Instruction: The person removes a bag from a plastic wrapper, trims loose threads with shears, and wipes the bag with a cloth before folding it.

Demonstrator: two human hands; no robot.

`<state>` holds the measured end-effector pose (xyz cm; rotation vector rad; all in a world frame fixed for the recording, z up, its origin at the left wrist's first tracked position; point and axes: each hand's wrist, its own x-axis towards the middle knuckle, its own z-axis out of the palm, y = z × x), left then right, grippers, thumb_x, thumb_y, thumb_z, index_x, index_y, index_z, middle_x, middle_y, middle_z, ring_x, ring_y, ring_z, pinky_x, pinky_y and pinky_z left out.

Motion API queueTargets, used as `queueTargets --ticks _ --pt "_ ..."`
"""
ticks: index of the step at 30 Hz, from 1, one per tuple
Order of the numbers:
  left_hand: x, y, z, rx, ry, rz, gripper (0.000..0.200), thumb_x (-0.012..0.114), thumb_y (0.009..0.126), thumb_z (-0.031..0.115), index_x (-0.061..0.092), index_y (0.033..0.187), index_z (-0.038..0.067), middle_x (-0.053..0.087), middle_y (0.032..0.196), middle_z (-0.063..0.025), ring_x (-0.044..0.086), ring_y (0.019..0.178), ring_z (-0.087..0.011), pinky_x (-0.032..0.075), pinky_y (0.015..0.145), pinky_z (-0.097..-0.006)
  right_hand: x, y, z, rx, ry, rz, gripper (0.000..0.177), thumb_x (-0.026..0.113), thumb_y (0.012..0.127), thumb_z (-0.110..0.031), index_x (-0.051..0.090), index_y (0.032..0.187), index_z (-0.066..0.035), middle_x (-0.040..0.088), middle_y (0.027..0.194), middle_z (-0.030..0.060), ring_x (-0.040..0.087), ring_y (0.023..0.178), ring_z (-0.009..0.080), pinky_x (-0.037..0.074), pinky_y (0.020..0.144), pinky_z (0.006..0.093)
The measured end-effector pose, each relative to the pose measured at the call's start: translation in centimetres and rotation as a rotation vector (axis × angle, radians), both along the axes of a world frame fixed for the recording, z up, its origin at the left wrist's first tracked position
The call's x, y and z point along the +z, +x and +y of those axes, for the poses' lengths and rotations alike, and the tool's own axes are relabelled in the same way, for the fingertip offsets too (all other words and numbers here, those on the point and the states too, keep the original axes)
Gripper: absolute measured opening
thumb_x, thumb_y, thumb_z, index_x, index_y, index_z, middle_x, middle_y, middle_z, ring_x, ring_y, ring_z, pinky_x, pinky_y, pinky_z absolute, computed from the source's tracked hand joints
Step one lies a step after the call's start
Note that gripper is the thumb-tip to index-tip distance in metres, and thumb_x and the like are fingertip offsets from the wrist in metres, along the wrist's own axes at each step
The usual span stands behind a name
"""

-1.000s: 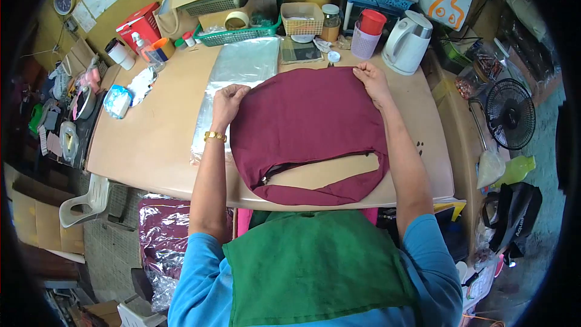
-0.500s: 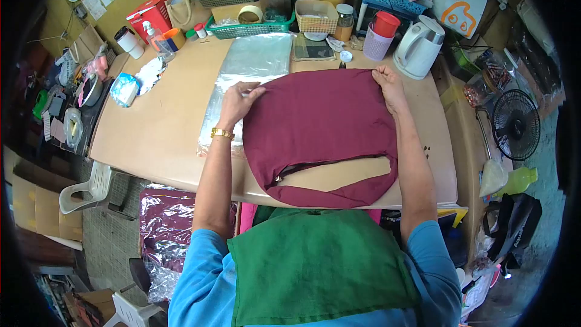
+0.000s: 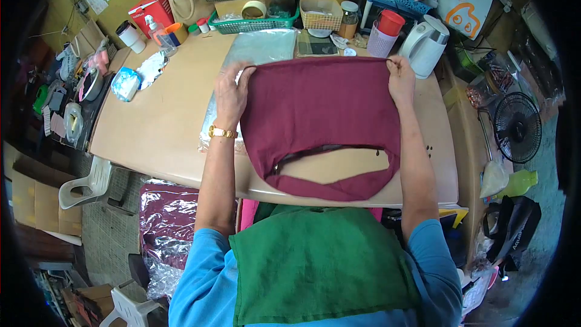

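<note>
A maroon cloth bag (image 3: 321, 106) with a long strap loop is stretched between my two hands over the beige table. My left hand (image 3: 232, 88), with a gold watch on the wrist, pinches its upper left corner. At the upper right corner, my right hand (image 3: 400, 79) grips the cloth between thumb and fingers. The strap (image 3: 339, 190) curves below the bag's dark opening, near the table's front edge. Beneath the bag's left side lies a stack of clear plastic sleeves (image 3: 260, 46).
Along the back of the table (image 3: 163, 127) stand a green basket (image 3: 254, 25), a wicker basket (image 3: 321, 13), a lilac cup (image 3: 380, 42) and a white kettle (image 3: 423, 45). A black fan (image 3: 517, 127) is at the right. Plastic-wrapped maroon cloth (image 3: 166, 218) lies below the front edge.
Both hands have moved up and away from me, drawing the bag's top edge with them. The strap has shifted slightly away from the front edge, and the cloth looks straighter along the top.
</note>
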<state>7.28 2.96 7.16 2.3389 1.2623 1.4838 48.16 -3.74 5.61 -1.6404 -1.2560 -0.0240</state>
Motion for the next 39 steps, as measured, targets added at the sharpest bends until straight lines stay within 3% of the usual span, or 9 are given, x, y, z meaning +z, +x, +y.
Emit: queueTargets --ticks 2,6,8,14,20,26,30,33,39 --pt "3.5 0.6 -2.0 0.122 0.340 -0.014 0.013 0.070 0.089 0.014 0.070 0.095 0.002 0.070 0.087 -0.0146 0.065 0.073 -0.0304 0.050 0.064 -0.0396 2.9 -3.5 -2.4 0.030 0.111 -0.019 0.007 0.058 0.097 -0.007 0.061 0.102 -0.003 0.063 0.088 -0.0002 0.056 0.080 0.0075 0.046 0.073 0.0236" --pt "3.7 2.1 -11.3 -0.675 -0.360 0.360 0.016 0.063 0.093 0.014 0.071 0.101 0.002 0.068 0.095 -0.0179 0.066 0.090 -0.0361 0.052 0.080 -0.0424 3.3 -10.5 -10.6 0.868 -0.339 0.382 0.019 0.057 0.089 0.002 0.062 0.107 -0.003 0.065 0.088 0.0053 0.064 0.079 0.0159 0.051 0.073 0.0296" --pt "0.9 3.8 -14.3 -0.845 -0.609 0.505 0.036 0.062 0.094 0.023 0.062 0.125 0.004 0.067 0.108 -0.0210 0.064 0.102 -0.0392 0.050 0.089 -0.0491 0.8 -12.8 -12.4 1.015 -0.634 -0.034 0.025 0.062 0.086 -0.002 0.062 0.111 -0.003 0.065 0.097 0.0136 0.066 0.092 0.0275 0.051 0.083 0.0377" --pt "-0.6 4.7 -15.4 -0.140 -0.331 0.748 0.073 0.063 0.091 0.049 0.044 0.140 -0.003 0.050 0.130 -0.0222 0.054 0.115 -0.0435 0.045 0.091 -0.0559 -1.8 -12.0 -13.0 0.154 -0.431 -0.472 0.045 0.067 0.092 -0.033 0.061 0.113 0.005 0.060 0.112 0.0270 0.056 0.109 0.0431 0.044 0.095 0.0483" --pt "-4.2 6.4 -15.1 -0.093 -0.677 0.983 0.089 0.044 0.093 0.070 0.044 0.142 -0.004 0.058 0.126 -0.0275 0.054 0.117 -0.0494 0.044 0.094 -0.0610 -1.7 -12.2 -12.2 0.229 -0.985 -0.441 0.064 0.047 0.099 -0.056 0.068 0.113 0.003 0.065 0.115 0.0278 0.058 0.115 0.0422 0.041 0.101 0.0516" --pt "-3.7 5.1 -15.9 -0.636 -0.202 0.353 0.052 0.072 0.087 0.026 0.055 0.129 0.001 0.062 0.123 -0.0186 0.061 0.111 -0.0363 0.050 0.090 -0.0418 -1.5 -13.6 -12.1 0.186 -0.974 -0.529 0.059 0.050 0.097 -0.053 0.068 0.114 0.001 0.063 0.122 0.0251 0.058 0.116 0.0384 0.030 0.106 0.0654" --pt "-3.0 1.9 -16.6 -0.050 -0.290 0.309 0.035 0.080 0.074 0.011 0.062 0.104 0.005 0.062 0.092 -0.0129 0.061 0.088 -0.0335 0.050 0.075 -0.0434 -7.6 -16.9 -14.1 0.399 -0.114 -0.668 0.043 0.051 0.096 -0.039 0.063 0.121 -0.005 0.068 0.110 0.0163 0.062 0.106 0.0379 0.028 0.103 0.0721" --pt "-6.4 -0.1 -15.6 -0.096 -0.349 0.423 0.030 0.079 0.075 0.011 0.061 0.099 0.003 0.060 0.089 -0.0130 0.061 0.086 -0.0328 0.050 0.072 -0.0430 -4.4 -14.4 -12.1 0.495 -0.854 -0.620 0.040 0.049 0.097 -0.035 0.063 0.123 -0.008 0.068 0.113 0.0141 0.061 0.111 0.0365 0.027 0.103 0.0740" --pt "-5.6 1.1 -15.4 -0.016 -0.269 0.136 0.019 0.076 0.079 0.010 0.062 0.087 0.002 0.063 0.078 -0.0136 0.062 0.075 -0.0330 0.050 0.069 -0.0429 -3.8 -14.8 -11.3 0.383 -0.415 -0.365 0.019 0.061 0.090 -0.020 0.073 0.101 -0.010 0.067 0.102 0.0125 0.062 0.103 0.0349 0.043 0.093 0.0573"
